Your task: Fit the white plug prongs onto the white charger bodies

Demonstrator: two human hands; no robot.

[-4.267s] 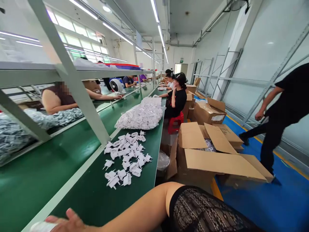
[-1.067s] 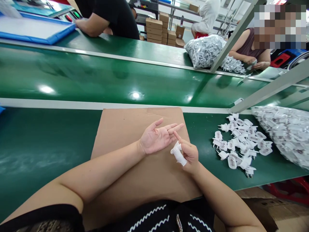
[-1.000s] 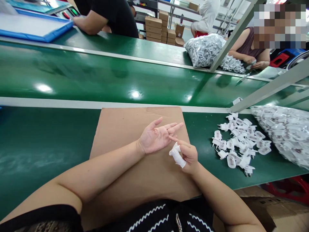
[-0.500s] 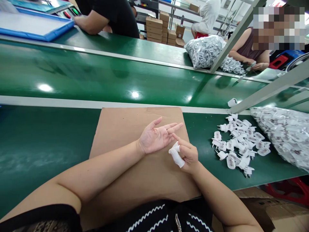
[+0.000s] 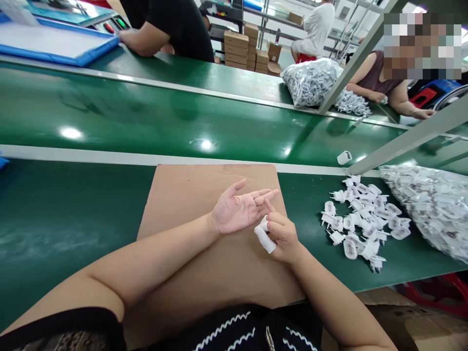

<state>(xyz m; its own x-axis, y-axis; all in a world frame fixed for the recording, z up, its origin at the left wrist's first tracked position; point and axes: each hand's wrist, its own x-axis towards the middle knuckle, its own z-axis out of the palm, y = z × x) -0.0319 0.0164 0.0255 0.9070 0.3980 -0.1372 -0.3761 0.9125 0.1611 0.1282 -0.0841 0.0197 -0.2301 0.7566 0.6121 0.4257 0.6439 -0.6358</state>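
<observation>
Work in hand stands at an early point, on my reading. The left hand lies palm up and slack over the cardboard sheet, gripping nothing, and all five of its fingers are bare. The right hand is curled just beside it, with its index tip touching the left fingers. One white finger cot sits at the right thumb. The view does not settle whether it is worn over the thumb or pinched against it, so this grip cannot be told. No cot is seated on the left hand. The loose white plug parts lie untouched on the green bench, well apart from both hands.

Count:
- one finger cot
- one cardboard sheet
- roughly three dozen loose plug parts; overlap prevents an exact figure
- one stray plug part alone on the conveyor belt
- two clear bags of parts, the near bag at the right edge and the far bag across the belt
- three other people beyond the belt
</observation>
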